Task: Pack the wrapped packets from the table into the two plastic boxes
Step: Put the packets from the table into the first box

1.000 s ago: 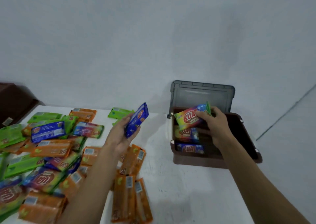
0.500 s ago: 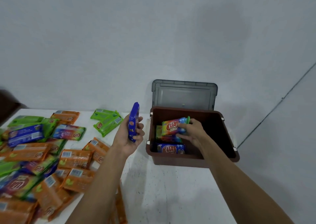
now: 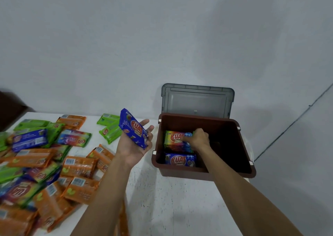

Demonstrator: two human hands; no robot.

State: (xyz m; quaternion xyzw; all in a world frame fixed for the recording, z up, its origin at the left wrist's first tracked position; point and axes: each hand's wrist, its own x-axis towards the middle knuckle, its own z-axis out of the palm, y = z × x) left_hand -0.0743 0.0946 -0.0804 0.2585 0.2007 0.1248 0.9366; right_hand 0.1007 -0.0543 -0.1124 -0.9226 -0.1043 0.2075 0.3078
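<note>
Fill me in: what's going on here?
A person is packing packets into a brown box. The right hand is down inside it, gripping a rainbow packet on the stack at the box's left side; a second blue packet lies in front of that stack. The left hand holds a blue packet beside the box. Many packets are left on the table.
</note>
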